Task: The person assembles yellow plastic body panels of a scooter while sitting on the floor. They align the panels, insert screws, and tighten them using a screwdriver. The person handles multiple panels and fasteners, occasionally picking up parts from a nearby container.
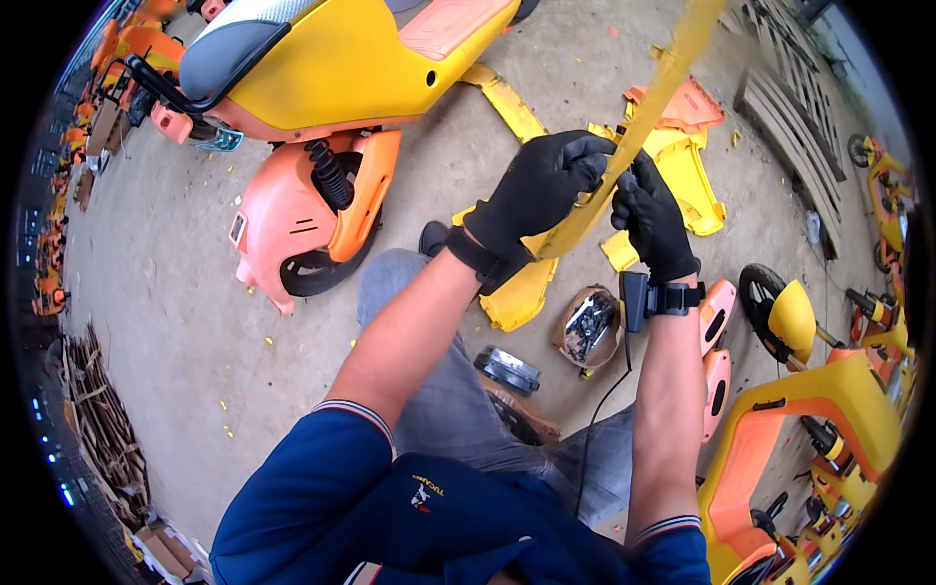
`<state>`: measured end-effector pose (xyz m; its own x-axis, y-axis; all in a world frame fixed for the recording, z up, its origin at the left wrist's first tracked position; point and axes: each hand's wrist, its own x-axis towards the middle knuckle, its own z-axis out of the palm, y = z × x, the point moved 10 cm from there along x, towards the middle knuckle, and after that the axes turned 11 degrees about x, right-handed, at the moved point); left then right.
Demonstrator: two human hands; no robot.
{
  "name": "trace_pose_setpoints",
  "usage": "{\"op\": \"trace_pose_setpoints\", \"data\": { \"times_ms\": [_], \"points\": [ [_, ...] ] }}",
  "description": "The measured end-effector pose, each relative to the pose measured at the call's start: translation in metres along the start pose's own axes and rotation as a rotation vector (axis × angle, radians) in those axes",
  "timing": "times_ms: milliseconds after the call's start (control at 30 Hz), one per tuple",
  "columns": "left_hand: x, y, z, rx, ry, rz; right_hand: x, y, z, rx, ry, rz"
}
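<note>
Left hand, black-gloved, is curling its fingers narrow and holding the long yellow strip near its lower end. Right hand, gloved likewise, is bunching its fingers just beside the strip's right edge; cannot tell whether they are gripping it or something small. The strip is slanting up and right in front of the wearer, passing between the hands, its upper end running out of view. A dark device is sitting at the right wrist, a thin cable trailing from it toward the lap. Beneath the hands, a yellow panel is lying on the concrete floor; beyond the right hand, a yellow shell piece is lying near an orange panel. Nearer the knees, a cardboard box is holding dark and metallic small parts, a clear-topped block lying to its left. Upper left, a yellow scooter is standing with its pink fender facing the wearer. On the right, a wheel is resting near a yellow-and-orange frame; wooden pallets are lying farther off.
</note>
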<state>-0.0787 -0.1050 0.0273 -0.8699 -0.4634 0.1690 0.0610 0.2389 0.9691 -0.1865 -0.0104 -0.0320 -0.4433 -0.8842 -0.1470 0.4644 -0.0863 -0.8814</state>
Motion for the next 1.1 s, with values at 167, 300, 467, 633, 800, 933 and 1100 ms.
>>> {"op": "trace_pose_setpoints", "data": {
  "times_ms": [167, 300, 467, 633, 800, 933, 1100],
  "points": [
    [0.0, -0.006, 0.004, -0.027, -0.023, -0.043, -0.008, 0.01, -0.02, -0.022, 0.084, 0.027],
    [0.003, -0.02, 0.006, -0.069, 0.007, -0.004, -0.029, 0.015, -0.069, -0.041, 0.283, -0.134],
    [0.003, -0.02, 0.003, -0.054, 0.027, 0.038, -0.084, 0.078, -0.178, 0.064, 0.64, -0.052],
    [0.006, -0.021, 0.001, -0.115, -0.017, -0.041, -0.142, 0.217, -0.263, 0.209, 0.782, 0.22],
    [0.005, -0.02, 0.006, -0.194, -0.006, -0.129, -0.177, 0.308, -0.317, -1.215, 0.304, 0.128],
    [0.004, -0.019, -0.001, -0.163, 0.062, -0.182, -0.192, 0.337, -0.278, -1.355, 0.213, 0.203],
    [0.0, -0.014, -0.009, -0.087, 0.191, -0.28, -0.198, 0.393, -0.256, -1.518, -0.156, 0.168]
  ]
}}
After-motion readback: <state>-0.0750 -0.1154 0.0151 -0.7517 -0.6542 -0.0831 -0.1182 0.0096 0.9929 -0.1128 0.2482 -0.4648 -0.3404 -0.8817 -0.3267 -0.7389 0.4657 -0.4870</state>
